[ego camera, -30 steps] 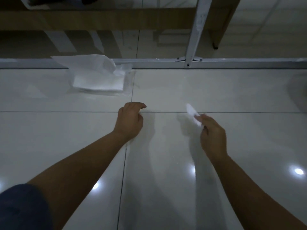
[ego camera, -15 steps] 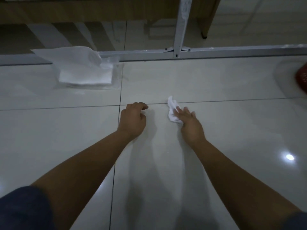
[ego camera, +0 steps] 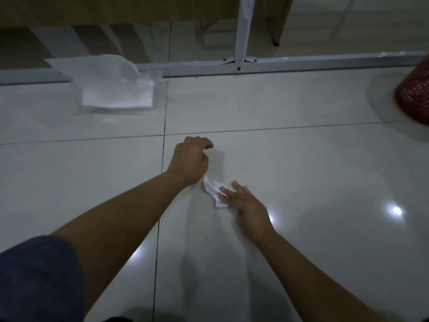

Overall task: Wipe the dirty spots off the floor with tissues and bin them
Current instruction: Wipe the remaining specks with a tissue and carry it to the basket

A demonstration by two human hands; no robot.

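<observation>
Step in hand, as I judge it: wiping a spot on the floor (ego camera: pixel 301 173) with a tissue (ego camera: pixel 213 191); binning is not yet done.

Hands: my right hand (ego camera: pixel 246 205) lies flat, fingers (ego camera: pixel 239 188) extended and spread, pressing the crumpled white tissue against the tile; the tissue is pinned under the fingertips rather than pinched, with most of it showing beyond them. My left hand (ego camera: pixel 189 160) is loosely curled with its knuckles on or just above the floor, just beyond the tissue; it holds nothing that I can see, and appears to serve as a brace.

Location of items: the tissue sits on the glossy tile just right of a grout line, between the two hands; the tissue pack (ego camera: pixel 118 94) lies further off to the left, against the metal rail (ego camera: pixel 301 66); the red mesh bin (ego camera: pixel 415 94) stands at the far right edge, well apart from the work area.

Procedure for a good wipe: keep the palm low and the pressure through the fingertips; stroke in short overlapping passes; fold the soiled face inward before a second pass. The dirty spot itself is too faint to make out in this dim light; tilt the head so the ceiling-light glare crosses the tile and shows any residue. Keep the left hand clear of the stroke path; gather the tissue fully into the fingers before lifting toward the bin.
</observation>
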